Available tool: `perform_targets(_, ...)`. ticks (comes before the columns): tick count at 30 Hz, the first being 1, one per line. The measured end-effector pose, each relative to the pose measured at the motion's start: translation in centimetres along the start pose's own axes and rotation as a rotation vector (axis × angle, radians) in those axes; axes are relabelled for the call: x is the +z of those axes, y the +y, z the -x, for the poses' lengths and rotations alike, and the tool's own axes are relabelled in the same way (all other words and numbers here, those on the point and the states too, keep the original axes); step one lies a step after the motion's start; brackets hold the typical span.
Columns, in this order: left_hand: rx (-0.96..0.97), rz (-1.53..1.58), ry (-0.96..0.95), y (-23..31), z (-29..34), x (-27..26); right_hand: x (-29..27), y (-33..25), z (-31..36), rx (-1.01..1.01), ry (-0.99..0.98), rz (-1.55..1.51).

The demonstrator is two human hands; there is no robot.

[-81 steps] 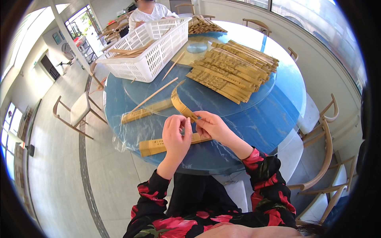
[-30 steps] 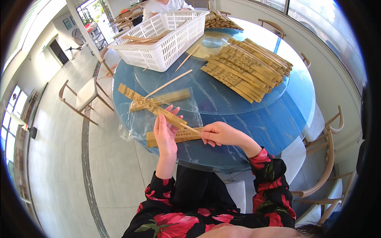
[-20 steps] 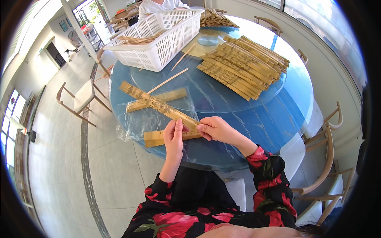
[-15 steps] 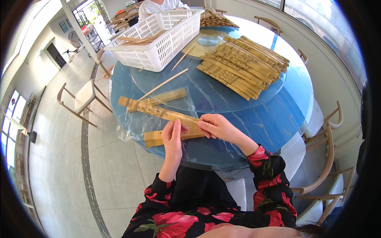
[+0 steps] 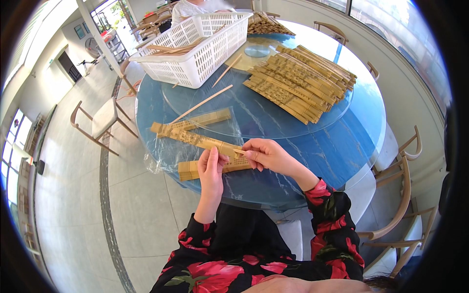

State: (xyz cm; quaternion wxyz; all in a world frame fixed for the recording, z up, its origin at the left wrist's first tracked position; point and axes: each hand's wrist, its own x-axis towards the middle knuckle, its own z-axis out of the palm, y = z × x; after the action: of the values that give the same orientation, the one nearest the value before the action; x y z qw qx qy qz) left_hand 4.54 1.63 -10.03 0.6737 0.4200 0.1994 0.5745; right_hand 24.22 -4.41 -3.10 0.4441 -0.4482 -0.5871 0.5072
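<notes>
steering from afar, i have the left hand (image 5: 211, 165) pinching the yellow sleeve (image 5: 195, 139) above the blue table (image 5: 317, 151), the right hand (image 5: 266, 154) gripping a pale stick (image 5: 240, 151) at its right end, where crooked pushing could tear it.

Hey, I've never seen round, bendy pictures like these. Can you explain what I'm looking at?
There's no robot here, just a person's two bare hands. The view comes from a fisheye camera on that person's head, looking down, so straight edges bend near the rim. The left hand holds a gold printed strip; the right hand pinches what looks like a thin stick at the strip's end. On the blue table are a white basket containing sticks, a big pile of similar strips, two loose sticks, and crinkled clear film.
</notes>
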Motion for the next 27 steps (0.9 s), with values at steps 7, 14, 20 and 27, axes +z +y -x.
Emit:
perform_targets(7,-0.044,-0.073,-0.083,0.1,0.3,0.3,0.6,0.3,0.0,0.022,0.017,-0.038)
perform_targets(14,-0.080,-0.233,-0.232,0.6,0.2,0.3,0.2,-0.1,0.1,0.084,0.104,-0.076)
perform_targets(20,-0.108,-0.193,-0.159,0.2,0.2,0.6,-0.2,0.6,-0.3,0.081,0.085,-0.026)
perform_targets(27,-0.056,-0.018,-0.081,-0.7,-0.4,1.1,-1.8,0.7,-3.1,-0.096,0.328,0.372)
